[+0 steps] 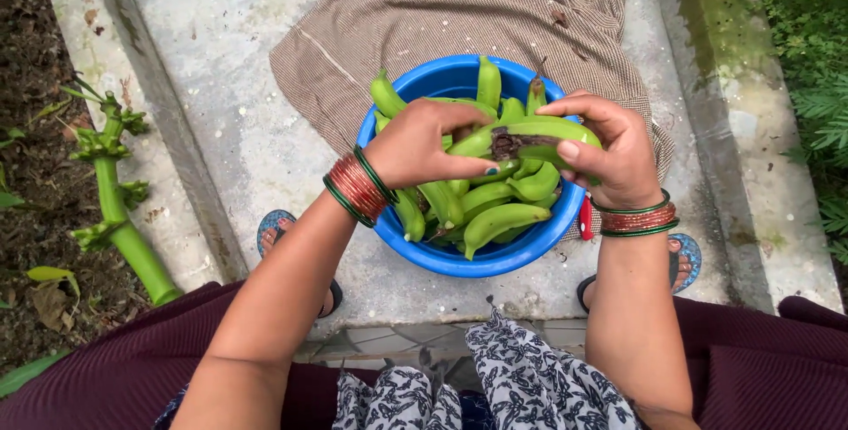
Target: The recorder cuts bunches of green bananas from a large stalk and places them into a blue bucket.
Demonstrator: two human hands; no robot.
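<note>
While we look down over the round blue plastic basin (pixel 442 258) of green bananas, our right hand (pixel 614 152) grips one curved green banana (pixel 539 134) lying crosswise, and our left hand (pixel 420 143) pinches its dark stem end.

The right hand (pixel 618 152) hides one end of its banana (pixel 539 134) (lower bananas (pixel 495 218) overlap).

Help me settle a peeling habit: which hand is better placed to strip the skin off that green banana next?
Probably the left hand: its fingertips pinch the green banana at its dark end, while the right hand wraps around and steadies it.
</note>
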